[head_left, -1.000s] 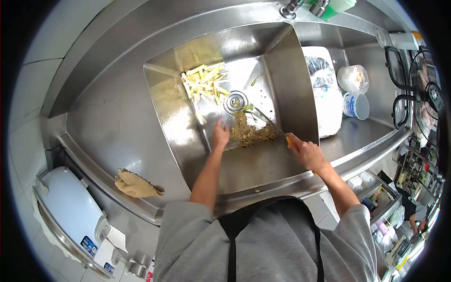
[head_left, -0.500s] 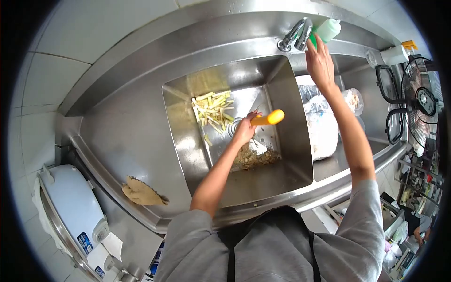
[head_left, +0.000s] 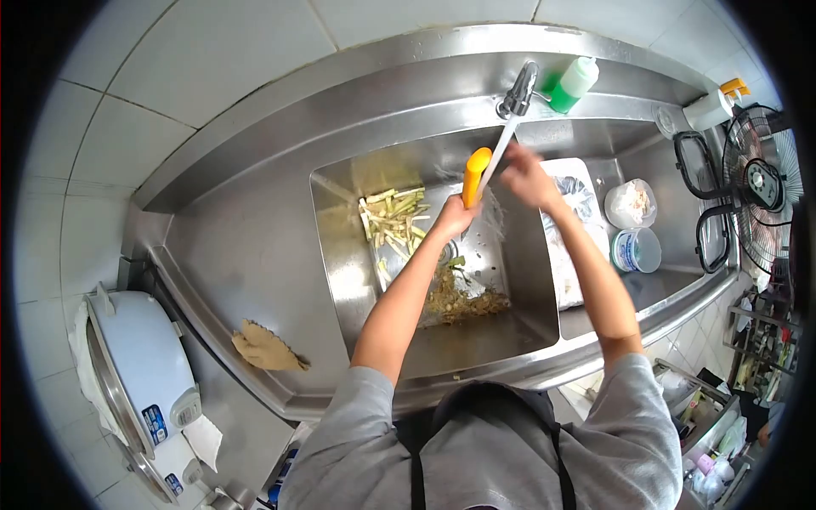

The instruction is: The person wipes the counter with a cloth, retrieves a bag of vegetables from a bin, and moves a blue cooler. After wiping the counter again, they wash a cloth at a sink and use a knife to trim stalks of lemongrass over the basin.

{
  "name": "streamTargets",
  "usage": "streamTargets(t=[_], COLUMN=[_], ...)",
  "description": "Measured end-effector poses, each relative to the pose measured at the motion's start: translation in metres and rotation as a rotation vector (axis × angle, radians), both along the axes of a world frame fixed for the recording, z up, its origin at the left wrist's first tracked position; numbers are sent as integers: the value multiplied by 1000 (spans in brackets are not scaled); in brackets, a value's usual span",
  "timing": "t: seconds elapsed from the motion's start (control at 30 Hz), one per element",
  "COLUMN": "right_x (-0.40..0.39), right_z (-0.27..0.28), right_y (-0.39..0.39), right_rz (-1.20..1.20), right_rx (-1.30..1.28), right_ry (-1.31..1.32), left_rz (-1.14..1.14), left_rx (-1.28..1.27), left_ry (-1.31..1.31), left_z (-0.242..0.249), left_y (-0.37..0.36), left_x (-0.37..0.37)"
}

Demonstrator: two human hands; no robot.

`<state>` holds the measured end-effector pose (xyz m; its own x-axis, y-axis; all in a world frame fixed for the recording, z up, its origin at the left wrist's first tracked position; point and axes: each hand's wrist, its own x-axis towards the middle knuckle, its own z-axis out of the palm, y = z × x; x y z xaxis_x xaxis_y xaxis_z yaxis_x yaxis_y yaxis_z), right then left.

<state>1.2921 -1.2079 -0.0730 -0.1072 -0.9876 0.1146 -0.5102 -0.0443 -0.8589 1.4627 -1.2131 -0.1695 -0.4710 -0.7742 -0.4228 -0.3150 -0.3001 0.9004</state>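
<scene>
My left hand (head_left: 456, 218) is wrapped round a tool with a thick yellow handle (head_left: 476, 174), held upright over the sink basin (head_left: 531, 280). Its working end is hidden by the hand and the splash. Water runs from the faucet (head_left: 520, 89) past the yellow handle. My right hand (head_left: 529, 178) is beside the stream, its fingers smeared by motion. Cut pale green vegetable stalks (head_left: 395, 217) lie at the basin's far left. Brownish peelings (head_left: 467, 304) are heaped at its near side, below my left hand.
A bottle of green liquid (head_left: 574, 85) stands right of the faucet. The right basin holds plastic bags (head_left: 574, 200) and two round tubs, one (head_left: 631, 204) with pale contents. A brown cloth (head_left: 268, 346) lies on the left drainboard. A fan (head_left: 756, 174) is at the right.
Water now runs from the faucet. My right hand has come down from the faucet toward the basin. My left hand has raised the yellow-handled tool under the stream, its handle turned upward.
</scene>
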Motion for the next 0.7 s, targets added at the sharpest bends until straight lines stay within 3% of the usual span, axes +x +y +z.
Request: streamTargets(t=[0.03, 0.1, 0.17, 0.3, 0.37, 0.43, 0.57, 0.63, 0.7], right_x=[18, 36, 49, 56, 53, 48, 49, 48, 49], right_z=[-17, -33, -34, -8, -16, -27, -28, -17, -19], right_y=[11, 18, 15, 12, 6, -5, -13, -12, -15], right_rz=[125, 60, 2, -57, -46, 118, 90, 77, 51], right_rx=[-25, 377, 344, 402, 403, 570, 574, 667, 644], right_ry=[-288, -125, -83, 31, -32, -66, -49, -278, -256], left_rz=[-2, 59, -32, 30, 9, -8, 11, 15, 0], left_rx=[2, -132, -241, -38, -33, -22, -101, -106, -114], left_ry=[-4, 6, 37, 94, 12, 63, -19, -29, 0], left_z=[1, 2, 0, 22, 24, 42, 68, 64, 56], left_y=[5, 8, 4, 0, -4, -5, -7, -8, -12], left_x=[-2, -11, -11, 3, 8, 11, 6, 3, 1])
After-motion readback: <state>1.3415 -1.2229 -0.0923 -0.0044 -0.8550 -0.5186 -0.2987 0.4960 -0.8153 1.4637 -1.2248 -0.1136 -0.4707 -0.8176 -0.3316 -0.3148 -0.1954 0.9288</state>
